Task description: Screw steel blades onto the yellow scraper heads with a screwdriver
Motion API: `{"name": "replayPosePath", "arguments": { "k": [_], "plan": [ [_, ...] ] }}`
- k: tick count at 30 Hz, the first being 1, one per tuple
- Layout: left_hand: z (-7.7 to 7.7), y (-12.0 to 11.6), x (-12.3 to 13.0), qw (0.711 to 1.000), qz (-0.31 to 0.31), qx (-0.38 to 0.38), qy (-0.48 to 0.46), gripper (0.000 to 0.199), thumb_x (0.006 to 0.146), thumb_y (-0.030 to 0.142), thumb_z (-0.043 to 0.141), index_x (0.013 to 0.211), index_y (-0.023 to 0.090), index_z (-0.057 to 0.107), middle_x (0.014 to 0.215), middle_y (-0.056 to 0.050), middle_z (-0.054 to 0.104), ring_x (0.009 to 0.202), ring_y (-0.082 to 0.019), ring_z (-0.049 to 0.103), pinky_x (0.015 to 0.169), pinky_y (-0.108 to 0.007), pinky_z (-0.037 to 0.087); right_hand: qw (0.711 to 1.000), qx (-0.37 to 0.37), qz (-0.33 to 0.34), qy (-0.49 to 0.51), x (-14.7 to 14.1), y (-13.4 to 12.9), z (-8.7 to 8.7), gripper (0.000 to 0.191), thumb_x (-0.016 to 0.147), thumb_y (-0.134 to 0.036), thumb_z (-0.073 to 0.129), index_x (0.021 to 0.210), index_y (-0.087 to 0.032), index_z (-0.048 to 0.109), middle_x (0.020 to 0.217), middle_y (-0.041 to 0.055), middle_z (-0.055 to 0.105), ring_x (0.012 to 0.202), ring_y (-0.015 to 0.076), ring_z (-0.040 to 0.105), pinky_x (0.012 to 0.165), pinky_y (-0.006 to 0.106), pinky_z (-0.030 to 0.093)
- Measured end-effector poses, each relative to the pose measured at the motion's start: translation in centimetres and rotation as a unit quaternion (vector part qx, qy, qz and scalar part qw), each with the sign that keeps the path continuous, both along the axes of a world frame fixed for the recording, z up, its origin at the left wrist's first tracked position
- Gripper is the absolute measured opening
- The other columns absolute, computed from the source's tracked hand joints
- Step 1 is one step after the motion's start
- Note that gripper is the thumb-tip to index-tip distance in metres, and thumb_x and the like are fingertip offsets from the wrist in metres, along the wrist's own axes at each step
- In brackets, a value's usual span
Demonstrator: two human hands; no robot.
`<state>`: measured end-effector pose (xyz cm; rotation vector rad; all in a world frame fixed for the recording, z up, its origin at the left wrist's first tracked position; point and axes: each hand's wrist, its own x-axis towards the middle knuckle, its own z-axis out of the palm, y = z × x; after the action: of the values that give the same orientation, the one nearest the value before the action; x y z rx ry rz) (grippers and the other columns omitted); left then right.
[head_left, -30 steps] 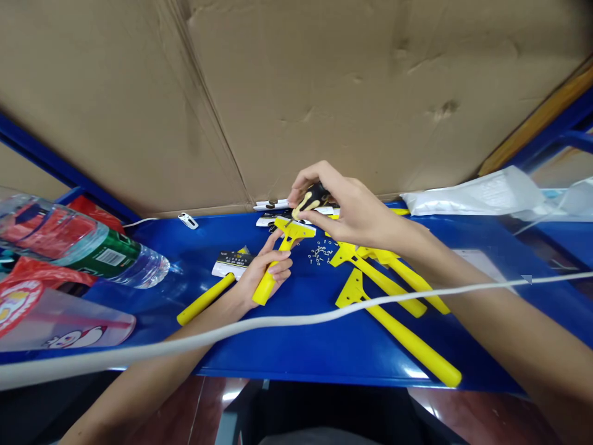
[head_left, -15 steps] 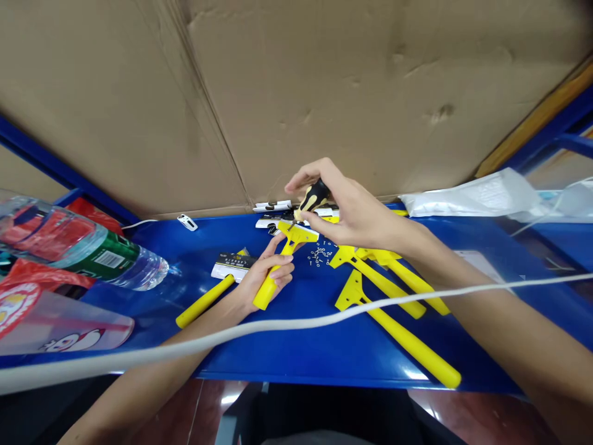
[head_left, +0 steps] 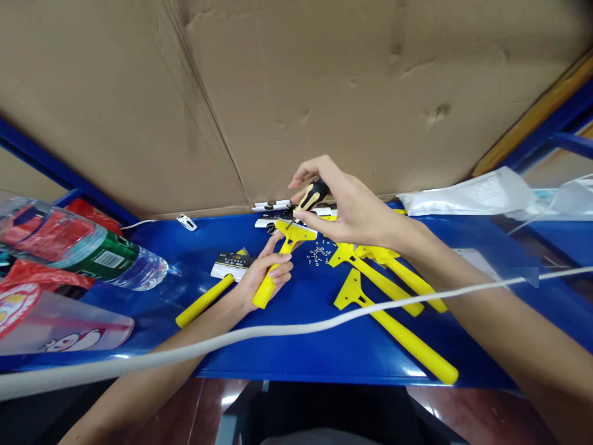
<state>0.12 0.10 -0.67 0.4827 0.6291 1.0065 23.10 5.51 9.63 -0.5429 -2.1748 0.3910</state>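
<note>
My left hand is shut around the yellow handle of a scraper, whose flat yellow head points up toward the far side of the table. My right hand holds a black-and-yellow screwdriver by its grip, above that head. The shaft slants down to the head, and my fingers partly hide the tip. A small heap of loose screws lies just right of the head. Two more yellow scrapers lie to the right, under my right forearm.
A loose yellow handle and a black-and-white packaged card lie left of my left hand. A water bottle lies at left on the blue table. A white cable crosses the view above my forearms. Cardboard walls the far side.
My right hand has turned the screwdriver slightly, bringing its shaft more over the scraper head. My left hand and the scraper have barely moved.
</note>
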Motion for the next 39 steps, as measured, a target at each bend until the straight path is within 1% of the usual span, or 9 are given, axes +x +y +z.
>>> {"name": "replayPosePath", "arguments": {
  "k": [2,6,10,14,19,26,29,33,39],
  "plan": [
    [0.0,0.0,0.0,1.0,-0.004,0.002,-0.001,0.071,0.082,-0.003,0.074,0.14,0.035,0.063,0.117,-0.001,0.075,0.043,0.003,0.04,0.042,-0.012,0.035,1.0,-0.008,0.008,-0.006,0.0,0.0,0.1,0.037,0.097,-0.023,0.07,0.133,-0.022,0.058,0.129,0.0119,0.07,0.11,0.0276,0.071,0.095,0.046,0.059],
    [-0.1,0.0,0.0,1.0,0.0,0.0,-0.006,0.072,0.083,-0.004,0.073,0.143,0.035,0.062,0.119,-0.002,0.074,0.044,0.003,0.042,0.042,-0.012,0.035,1.0,0.015,-0.011,-0.015,0.1,0.0,0.1,0.024,0.099,-0.024,0.07,0.121,-0.021,0.063,0.114,0.0085,0.074,0.101,0.0254,0.071,0.093,0.045,0.057],
    [0.0,0.0,0.0,1.0,0.004,-0.005,-0.008,0.072,0.083,-0.004,0.072,0.143,0.035,0.062,0.111,0.0,0.074,0.043,0.003,0.041,0.042,-0.011,0.036,0.999,-0.008,0.02,-0.03,0.2,-0.1,0.4,0.032,0.098,-0.021,0.069,0.128,-0.023,0.058,0.12,0.0081,0.073,0.106,0.0244,0.07,0.095,0.043,0.056],
    [0.1,0.0,0.0,1.0,0.004,-0.001,-0.015,0.069,0.086,-0.004,0.07,0.142,0.035,0.062,0.116,-0.001,0.074,0.043,0.004,0.042,0.041,-0.011,0.035,0.999,-0.019,0.016,-0.025,0.3,0.0,0.4,0.023,0.099,-0.024,0.07,0.12,-0.022,0.061,0.116,0.0071,0.074,0.101,0.0236,0.071,0.091,0.042,0.056],
    [0.1,-0.1,-0.2,1.0,-0.007,0.003,-0.016,0.07,0.084,-0.005,0.072,0.141,0.035,0.062,0.104,0.003,0.072,0.043,0.003,0.042,0.042,-0.012,0.036,0.999,-0.039,0.008,-0.009,0.6,0.0,0.7,0.036,0.097,-0.028,0.075,0.128,-0.022,0.059,0.118,0.0086,0.074,0.101,0.0251,0.071,0.091,0.044,0.057],
    [0.1,-0.2,-0.2,1.0,-0.009,0.008,-0.004,0.073,0.082,-0.003,0.076,0.143,0.036,0.062,0.094,0.005,0.069,0.043,0.003,0.041,0.042,-0.012,0.034,1.0,-0.012,-0.006,-0.01,0.8,-0.1,0.9,0.026,0.097,-0.031,0.075,0.119,-0.023,0.062,0.11,0.0056,0.075,0.095,0.0236,0.071,0.087,0.042,0.057],
    [0.0,-0.2,-0.1,1.0,-0.009,0.006,0.003,0.072,0.081,-0.002,0.077,0.142,0.035,0.062,0.098,0.003,0.07,0.042,0.003,0.04,0.042,-0.012,0.034,0.999,-0.009,0.007,-0.03,0.7,-0.3,0.9,0.033,0.097,-0.028,0.072,0.127,-0.024,0.06,0.119,0.0079,0.073,0.103,0.0253,0.07,0.092,0.045,0.057],
    [0.1,-0.1,-0.1,1.0,-0.001,0.011,0.005,0.068,0.082,-0.003,0.076,0.139,0.034,0.063,0.097,0.004,0.07,0.042,0.003,0.04,0.041,-0.012,0.033,0.999,-0.007,0.033,-0.039,0.5,-0.4,0.8,0.024,0.1,-0.022,0.066,0.123,-0.023,0.06,0.118,0.0067,0.073,0.104,0.0227,0.07,0.091,0.04,0.055],
    [0.4,-0.1,0.1,1.0,-0.003,0.02,0.011,0.066,0.086,-0.003,0.072,0.139,0.033,0.06,0.116,-0.001,0.072,0.043,0.004,0.04,0.042,-0.011,0.034,0.999,0.037,0.003,-0.019,-0.2,0.0,-0.3,0.019,0.102,-0.026,0.067,0.119,-0.022,0.06,0.114,0.0055,0.072,0.097,0.0205,0.067,0.088,0.037,0.052]
  ]
}}
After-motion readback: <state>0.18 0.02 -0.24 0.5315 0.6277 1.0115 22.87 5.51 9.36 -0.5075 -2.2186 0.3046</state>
